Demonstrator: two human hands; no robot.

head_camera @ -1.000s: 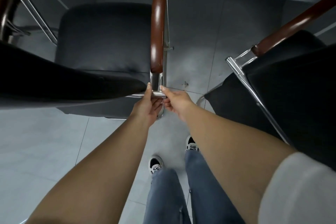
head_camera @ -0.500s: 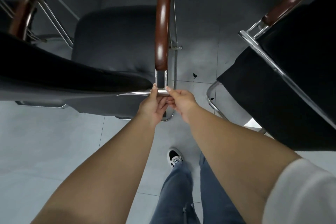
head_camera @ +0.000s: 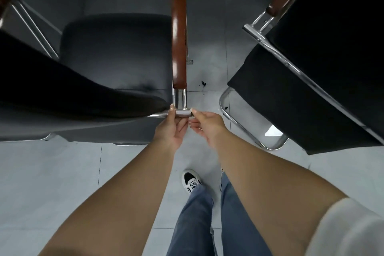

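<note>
Head view: a short shiny metal bar is seen in the middle, at the back corner of a black chair. The bar is held from both sides. The left hand is placed on the left part of the bar. Its thumb is laid up against the bar, and its fingers are curled under it. The right hand is placed at the right end of the bar. That end is pinched between the thumb and the curled fingers. So the bar is found right between the two hands and is touched by both. A small bare shiny part is left showing between them.

Two short metal posts are joined to the bar, and a brown wooden armrest is set on top of them. The armrest is pointed away from the hands, along the right side of the black seat. The chair's dark backrest is seen to the left of the hands.

A second black chair is placed on the right, well apart from the hands. A grey tiled floor is seen under everything. Blue jeans and a black and white shoe are seen between the arms. A white sleeve is worn on the right arm.
</note>
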